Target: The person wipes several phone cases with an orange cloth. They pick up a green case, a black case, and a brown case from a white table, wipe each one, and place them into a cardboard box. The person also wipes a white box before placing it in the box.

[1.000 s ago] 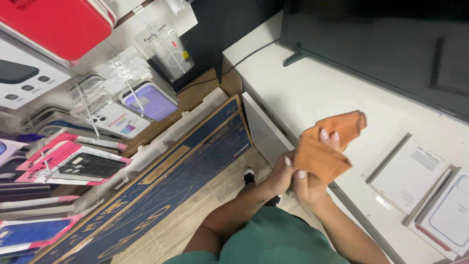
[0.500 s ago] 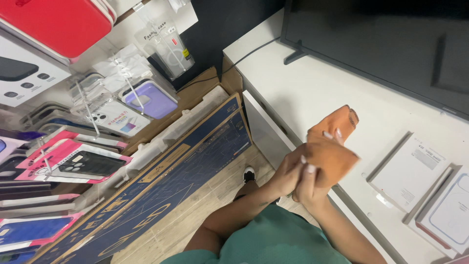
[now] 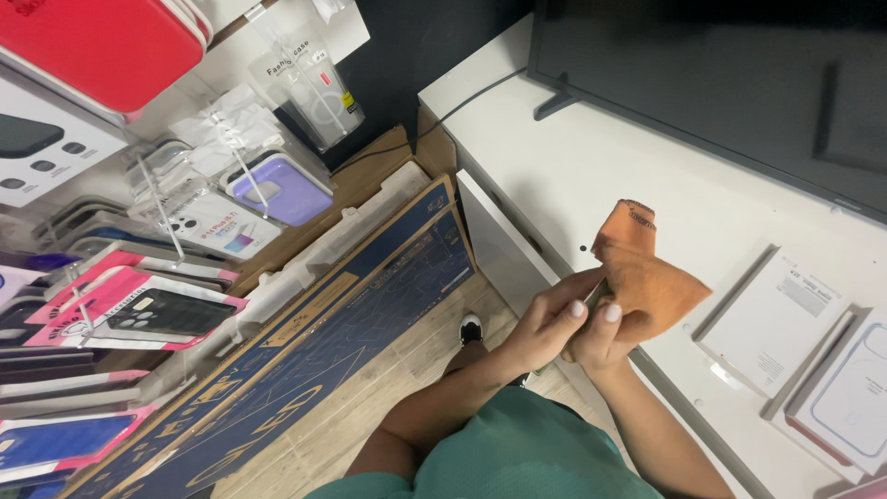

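An orange cloth point(image 3: 647, 277) is gripped between both hands over the front edge of the white bench point(image 3: 591, 157), a little right of the picture's middle. The left hand point(image 3: 545, 323) is closed from the 9 o'clock side around a slim dark object point(image 3: 593, 298) that is mostly wrapped in the cloth (what it is cannot be told, since only a thin edge shows). The right hand point(image 3: 601, 337) is clenched on the lower part of the cloth, its thumb pressed against the fabric beside the left thumb, so that the two hands are touching. A folded corner of the cloth stands up toward 12 o'clock, and a wider flap spreads toward 3 o'clock.

On the bench, at 12 to 2 o'clock from the hands, a large black screen point(image 3: 721, 83) is seen, with a dark cable point(image 3: 462, 106) running off its stand toward 10 o'clock. At 3 o'clock from the cloth, well apart from it, a flat white box point(image 3: 776, 319) lies on the bench, and beyond it, near the right edge, a clear phone case point(image 3: 855, 393) in its pack.

At 8 o'clock from the hands a long blue carton point(image 3: 323, 342) is leaned on the wooden floor point(image 3: 416, 342). Further toward 9 and 10 o'clock, packaged phone cases are hung on a display: a pink pack point(image 3: 139, 310), a purple case point(image 3: 277, 189) and a red item point(image 3: 102, 42) at the top left corner. A green garment point(image 3: 517, 453) is seen at 6 o'clock.
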